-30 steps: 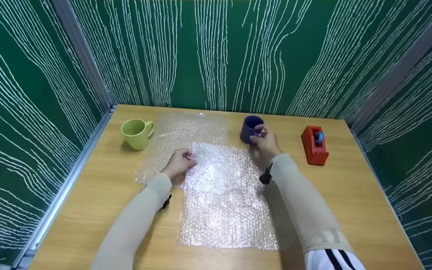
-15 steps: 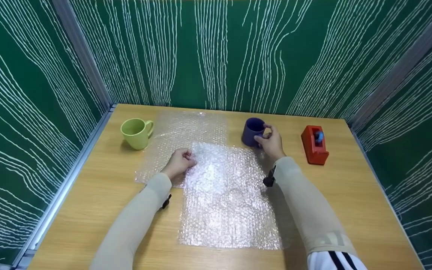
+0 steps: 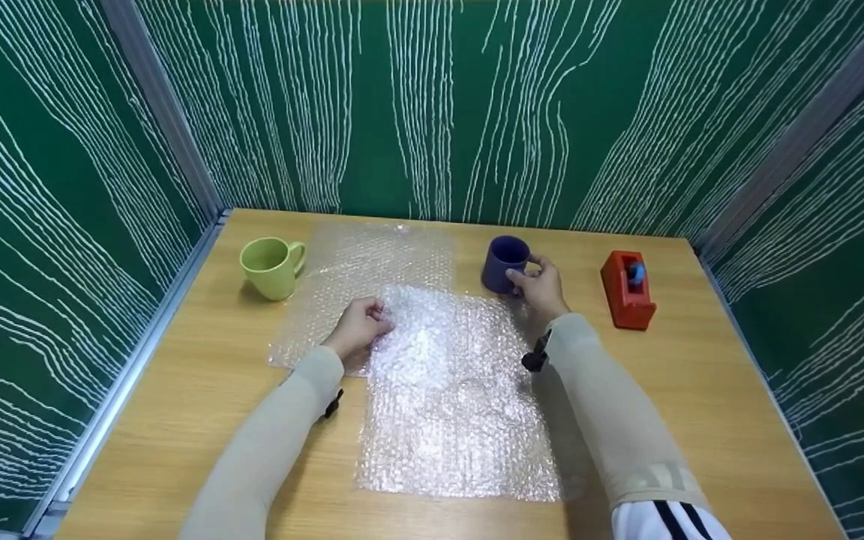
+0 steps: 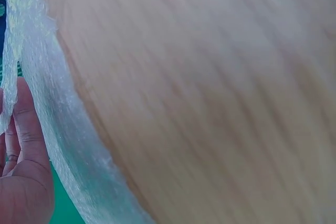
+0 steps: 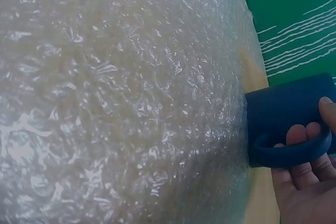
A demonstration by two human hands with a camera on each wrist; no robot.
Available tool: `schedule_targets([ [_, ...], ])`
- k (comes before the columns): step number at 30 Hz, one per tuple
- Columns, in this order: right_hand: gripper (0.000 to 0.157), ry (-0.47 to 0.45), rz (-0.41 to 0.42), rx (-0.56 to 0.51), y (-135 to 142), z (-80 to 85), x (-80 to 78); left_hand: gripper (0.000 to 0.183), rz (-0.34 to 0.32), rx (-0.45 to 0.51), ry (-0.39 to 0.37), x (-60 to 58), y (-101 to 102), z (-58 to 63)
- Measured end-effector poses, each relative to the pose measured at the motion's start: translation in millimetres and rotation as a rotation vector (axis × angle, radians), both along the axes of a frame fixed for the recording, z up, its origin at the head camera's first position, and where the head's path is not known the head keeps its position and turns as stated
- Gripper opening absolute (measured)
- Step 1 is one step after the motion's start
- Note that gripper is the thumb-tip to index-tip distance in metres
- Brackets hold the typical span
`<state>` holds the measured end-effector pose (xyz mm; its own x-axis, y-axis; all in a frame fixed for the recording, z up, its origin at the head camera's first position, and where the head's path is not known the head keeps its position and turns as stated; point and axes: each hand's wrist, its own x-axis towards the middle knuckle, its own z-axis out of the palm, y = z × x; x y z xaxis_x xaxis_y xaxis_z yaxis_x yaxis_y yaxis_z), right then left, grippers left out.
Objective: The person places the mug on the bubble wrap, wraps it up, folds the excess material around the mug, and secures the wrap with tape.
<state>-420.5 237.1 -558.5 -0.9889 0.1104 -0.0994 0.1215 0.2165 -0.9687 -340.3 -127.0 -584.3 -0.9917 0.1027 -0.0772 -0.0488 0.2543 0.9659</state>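
Note:
My left hand [image 3: 359,328] pinches the upper left corner of the near sheet of bubble wrap [image 3: 462,435]; in the left wrist view, the sheet's edge [image 4: 11,40] runs down between thumb and fingers. At the sheet's far right corner stands a dark blue mug [image 3: 499,268], upright on the table. My right hand [image 3: 543,289] holds this mug by its handle. The right wrist view shows fingertips poking through the handle [image 5: 294,156] and the thumb on top. A second bubble wrap sheet [image 3: 372,255] lies flat behind, partly covered by the near one.
A lime green mug [image 3: 271,276] stands at the back left, its handle over the far sheet's edge. On the right is a red tape dispenser [image 3: 628,292] with a blue core. Green walls with white lines [image 3: 372,150] close off the wooden table [image 3: 702,420] at the back and sides.
The right hand has drawn the blue mug slightly nearer, and its fingers have gone from the rim down to the handle. The left hand and the bubble wrap have stayed in place.

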Motion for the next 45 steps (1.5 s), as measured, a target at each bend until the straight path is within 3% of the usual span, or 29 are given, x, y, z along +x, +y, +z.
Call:
schedule_targets([
  [9,0.077,0.028,-0.032,0.004,0.8,-7.3,2.6,0.022,0.002,0.089,-0.038,3.8,6.2,1.1],
  [16,0.086,0.059,-0.046,0.056,3.4,-11.6,4.6,0.018,-0.02,-0.003,0.008,6.6,7.7,3.1],
  [22,0.087,0.037,-0.061,0.023,4.2,-11.6,8.7,0.019,-0.034,0.002,0.014,6.0,8.5,1.0],
  [30,0.089,0.014,-0.043,-0.059,-3.7,3.8,14.5,0.018,-0.003,-0.017,0.008,5.5,4.0,1.9],
  [38,0.09,0.04,0.029,-0.022,-11.4,22.5,26.3,0.016,0.032,-0.073,0.039,-0.5,-2.6,2.4],
  [45,0.085,0.113,0.107,-0.002,-13.3,25.7,36.2,0.015,0.023,-0.089,0.062,-0.1,-6.8,5.5],
])
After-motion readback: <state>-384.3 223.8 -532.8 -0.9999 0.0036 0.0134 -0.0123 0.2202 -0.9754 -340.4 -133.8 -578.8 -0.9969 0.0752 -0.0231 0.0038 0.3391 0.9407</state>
